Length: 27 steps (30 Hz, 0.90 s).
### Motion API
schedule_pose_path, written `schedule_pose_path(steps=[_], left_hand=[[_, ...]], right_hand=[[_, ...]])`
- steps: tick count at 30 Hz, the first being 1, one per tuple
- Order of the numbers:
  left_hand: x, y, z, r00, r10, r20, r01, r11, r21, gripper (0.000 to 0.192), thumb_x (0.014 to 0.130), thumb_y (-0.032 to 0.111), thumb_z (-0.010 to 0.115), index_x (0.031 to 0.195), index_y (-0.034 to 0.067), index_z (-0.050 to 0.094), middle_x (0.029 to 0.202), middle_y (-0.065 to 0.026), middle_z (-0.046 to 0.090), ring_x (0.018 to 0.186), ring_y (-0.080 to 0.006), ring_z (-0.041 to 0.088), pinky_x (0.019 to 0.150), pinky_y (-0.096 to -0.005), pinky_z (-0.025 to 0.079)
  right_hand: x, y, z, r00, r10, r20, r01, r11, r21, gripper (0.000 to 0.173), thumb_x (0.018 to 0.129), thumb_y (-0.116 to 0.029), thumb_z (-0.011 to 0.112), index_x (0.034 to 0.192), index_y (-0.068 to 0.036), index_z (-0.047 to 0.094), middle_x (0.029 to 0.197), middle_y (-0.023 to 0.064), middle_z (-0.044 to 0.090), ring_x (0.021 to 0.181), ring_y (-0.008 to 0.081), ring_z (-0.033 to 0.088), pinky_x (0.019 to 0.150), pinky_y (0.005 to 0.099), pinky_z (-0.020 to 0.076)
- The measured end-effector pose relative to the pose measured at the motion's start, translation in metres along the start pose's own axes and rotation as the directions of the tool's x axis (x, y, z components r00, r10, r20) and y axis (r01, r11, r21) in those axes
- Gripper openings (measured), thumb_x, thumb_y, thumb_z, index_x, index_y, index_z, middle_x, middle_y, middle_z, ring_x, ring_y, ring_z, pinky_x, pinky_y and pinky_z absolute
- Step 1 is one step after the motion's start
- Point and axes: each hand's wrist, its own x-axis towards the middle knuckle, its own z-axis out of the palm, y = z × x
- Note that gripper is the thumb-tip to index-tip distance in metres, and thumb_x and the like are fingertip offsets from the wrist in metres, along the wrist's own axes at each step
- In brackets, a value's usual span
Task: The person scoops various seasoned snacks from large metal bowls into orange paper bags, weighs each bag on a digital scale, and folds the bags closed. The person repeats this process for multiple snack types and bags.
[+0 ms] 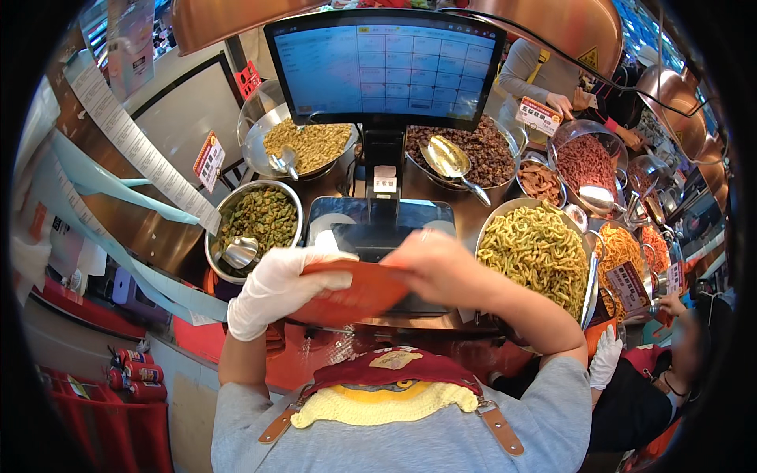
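Observation:
My left hand (275, 290), in a white glove, grips the left side of a red-orange bag or packet (355, 298); its material is not plain. A small white piece, perhaps paper, stands up behind the gloved fingers. At the packet's upper right edge is my bare right hand (434, 266), its fingers closed on it and blurred. Both hands are in front of the dark base of a touchscreen monitor (387, 68). A steel bowl of green dried snacks (260, 219) stands to the left, and a pan of yellow-green twisted snacks (535, 257) to the right.
Bowls with metal scoops (446, 156) stand behind and beside the monitor base. Long printed paper strips (142, 142) hang at the left. Copper lamp shades (544, 29) hang overhead. A co-worker with a white glove (605, 358) is at the right; people stand across the counter. Fire extinguishers (145, 372) sit lower left.

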Motion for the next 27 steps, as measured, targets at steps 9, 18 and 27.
schedule_pose_path(steps=[9,18,27], left_hand=[[0.033,-0.063,0.067,0.726,0.688,-0.009,-0.372,0.403,0.836,0.048,0.077,0.006,0.063,0.125,0.011,0.062,0.106,-0.0082,0.067,0.092,-0.0231,0.067,0.079,-0.0338,0.052],[0.027,-0.142,0.165,0.937,0.299,0.178,-0.345,0.728,0.593,0.055,0.09,0.044,0.059,0.136,0.014,0.052,0.123,-0.022,0.058,0.112,-0.0353,0.059,0.09,-0.0414,0.05],[0.061,-0.161,0.164,1.0,0.002,-0.031,0.021,0.692,0.721,0.07,0.09,0.065,0.041,0.15,0.03,0.031,0.155,-0.0211,0.024,0.143,-0.0451,0.016,0.108,-0.0708,0.005]], right_hand=[[-0.024,0.112,0.038,0.937,-0.213,-0.277,0.042,0.855,-0.517,0.031,0.073,-0.005,0.063,0.103,-0.011,0.069,0.106,0.0035,0.068,0.104,0.0216,0.062,0.088,0.0358,0.0456],[-0.068,0.147,0.048,0.956,0.292,-0.018,-0.207,0.631,-0.748,0.028,0.085,-0.015,0.058,0.111,-0.01,0.066,0.122,0.0113,0.06,0.123,0.0264,0.051,0.097,0.0409,0.0379],[-0.053,0.099,-0.001,0.916,0.382,-0.123,-0.394,0.795,-0.462,0.023,0.086,-0.017,0.064,0.106,-0.006,0.069,0.116,0.0099,0.063,0.113,0.0275,0.055,0.098,0.0404,0.0418]])
